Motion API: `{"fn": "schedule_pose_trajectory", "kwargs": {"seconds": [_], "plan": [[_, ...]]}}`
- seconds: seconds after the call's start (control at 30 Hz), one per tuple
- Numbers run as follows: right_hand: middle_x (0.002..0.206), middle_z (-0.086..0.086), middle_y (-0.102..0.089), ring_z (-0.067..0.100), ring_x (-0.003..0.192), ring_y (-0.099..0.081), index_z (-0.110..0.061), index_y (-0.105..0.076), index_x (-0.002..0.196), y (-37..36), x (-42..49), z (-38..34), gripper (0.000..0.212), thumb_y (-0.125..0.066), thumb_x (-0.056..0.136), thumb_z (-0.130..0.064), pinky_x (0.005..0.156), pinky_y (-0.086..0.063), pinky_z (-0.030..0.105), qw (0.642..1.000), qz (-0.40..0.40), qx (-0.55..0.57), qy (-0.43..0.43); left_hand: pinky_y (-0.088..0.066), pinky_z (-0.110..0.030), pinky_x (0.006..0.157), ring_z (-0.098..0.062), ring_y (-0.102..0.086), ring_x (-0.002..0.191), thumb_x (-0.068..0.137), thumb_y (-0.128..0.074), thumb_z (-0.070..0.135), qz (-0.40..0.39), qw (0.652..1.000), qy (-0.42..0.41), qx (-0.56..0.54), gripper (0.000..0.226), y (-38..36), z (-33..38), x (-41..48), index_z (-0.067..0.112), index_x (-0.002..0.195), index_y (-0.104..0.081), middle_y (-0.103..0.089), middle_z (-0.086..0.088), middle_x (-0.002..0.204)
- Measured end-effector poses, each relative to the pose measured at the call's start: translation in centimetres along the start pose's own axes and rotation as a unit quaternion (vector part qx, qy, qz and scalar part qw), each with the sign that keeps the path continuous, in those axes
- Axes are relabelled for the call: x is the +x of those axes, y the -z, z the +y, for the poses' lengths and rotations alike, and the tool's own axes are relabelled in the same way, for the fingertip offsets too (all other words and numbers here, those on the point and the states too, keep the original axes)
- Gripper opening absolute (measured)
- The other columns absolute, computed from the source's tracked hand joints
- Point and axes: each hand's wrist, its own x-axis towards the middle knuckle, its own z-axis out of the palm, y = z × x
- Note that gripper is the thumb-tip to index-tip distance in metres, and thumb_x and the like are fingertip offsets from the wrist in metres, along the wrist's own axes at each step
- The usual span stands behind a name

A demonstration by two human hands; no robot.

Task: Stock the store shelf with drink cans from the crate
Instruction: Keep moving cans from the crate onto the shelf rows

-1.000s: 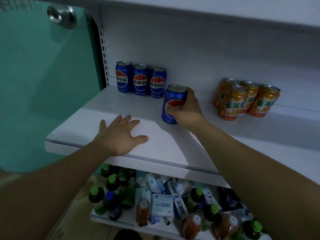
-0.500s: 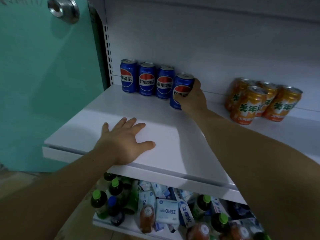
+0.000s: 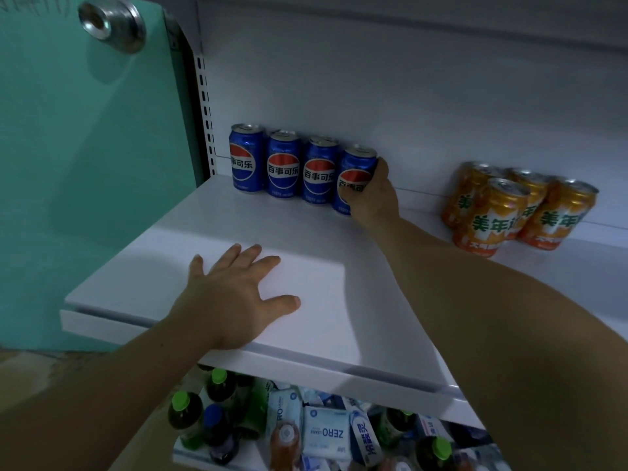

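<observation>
The scene is dimly lit, with a cool bluish cast. A brighter patch is seen on the front of the white shelf (image 3: 306,277), while its rear and right side are left in shadow. A glare spot is reflected on the metal knob (image 3: 110,23). Straight edges are bowed by wide-angle distortion towards the borders. The forearms at the bottom are rendered dark and soft.

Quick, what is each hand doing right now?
Left hand: open, flat on the white shelf, holding nothing.
Right hand: closed around the fourth blue can, grip at the can's right side.
</observation>
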Motion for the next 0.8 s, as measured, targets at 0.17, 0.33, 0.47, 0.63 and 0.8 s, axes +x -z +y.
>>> {"fn": "schedule_pose_trajectory", "kwargs": {"seconds": [0.17,0.33,0.47,0.63,0.8], "plan": [[0.141,0.009,-0.049,0.028,0.125,-0.051,-0.016,-0.018,0.151,-0.2,0.8,0.2,0.083,-0.070,0.086,-0.026,0.101,-0.043,0.039,1.000,-0.006,0.011,-0.024,0.007,-0.053,0.116,-0.010,0.009,0.146,0.083,-0.027,0.076,-0.002,1.000,0.001,0.002,0.078,0.0,0.0,0.1,0.040,0.150,-0.006,0.006,0.013,0.160],[0.142,0.010,-0.048,0.029,0.126,-0.049,-0.019,-0.015,0.151,-0.2,1.3,-0.3,0.084,-0.069,0.088,-0.021,0.101,-0.041,0.040,0.999,-0.016,0.022,-0.044,0.006,-0.054,0.116,-0.010,0.009,0.147,0.082,-0.025,0.077,0.000,1.000,0.000,0.008,0.079,-0.2,-0.1,0.2,0.041,0.149,-0.006,0.006,0.013,0.160],[0.139,0.010,-0.048,0.029,0.123,-0.052,-0.016,-0.023,0.146,0.6,0.3,-0.8,0.081,-0.073,0.083,-0.027,0.093,-0.043,0.033,0.998,-0.041,0.011,-0.055,0.007,-0.053,0.116,-0.009,0.008,0.146,0.083,-0.027,0.077,-0.003,1.000,0.003,-0.002,0.078,-0.1,-0.1,0.3,0.041,0.149,-0.007,0.005,0.014,0.160],[0.145,0.013,-0.043,0.028,0.123,-0.050,-0.010,-0.027,0.148,5.3,-3.3,-1.7,0.075,-0.063,0.090,-0.040,0.084,-0.040,0.026,0.984,-0.118,-0.130,-0.041,0.005,-0.054,0.116,-0.011,0.006,0.147,0.083,-0.025,0.077,-0.019,1.000,0.005,-0.001,0.078,0.3,0.1,0.2,0.040,0.150,-0.008,0.003,0.012,0.160],[0.152,0.010,-0.036,0.029,0.132,-0.043,-0.015,-0.024,0.151,13.2,-8.2,-3.1,0.077,-0.052,0.092,-0.054,0.097,-0.038,0.029,0.952,-0.138,-0.267,-0.053,-0.004,-0.051,0.117,-0.015,-0.007,0.147,0.086,-0.037,0.071,-0.023,0.999,-0.003,-0.022,0.078,1.6,1.3,-1.1,0.033,0.151,-0.017,-0.007,0.007,0.160]]}}
